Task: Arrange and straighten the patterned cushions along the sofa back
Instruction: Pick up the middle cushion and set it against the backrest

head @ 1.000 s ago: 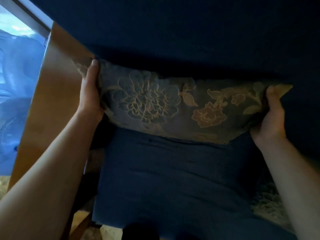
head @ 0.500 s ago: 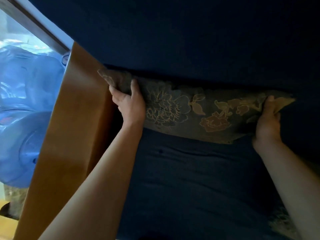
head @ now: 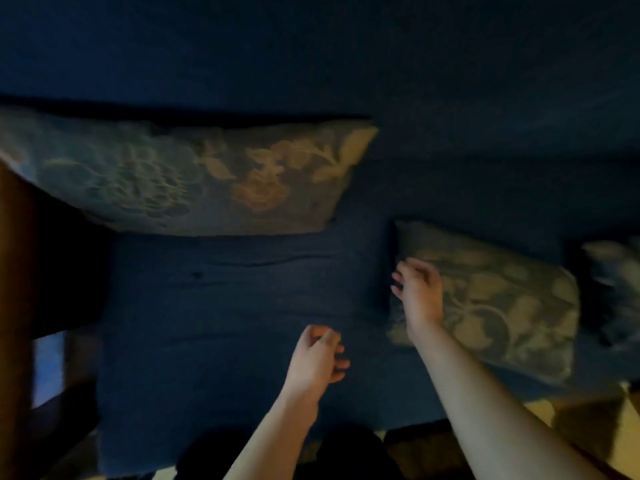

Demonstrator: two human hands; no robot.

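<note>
Both hands empty, fingers loose: left hand (head: pixel 317 358) low in the middle, right hand (head: pixel 417 294) over the flat cushion (head: pixel 491 299) at right. Best to grab both short ends, stand it up beside the first cushion (head: pixel 180 174), upper left. Dark blue sofa (head: pixel 225 306); dim, blurry room.

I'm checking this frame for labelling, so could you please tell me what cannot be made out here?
- Third cushion, head view: cut off by the right edge, blurred.
- First cushion: left end cut off by the frame edge.
- Right hand over the second cushion: motion blur hides any contact.
</note>
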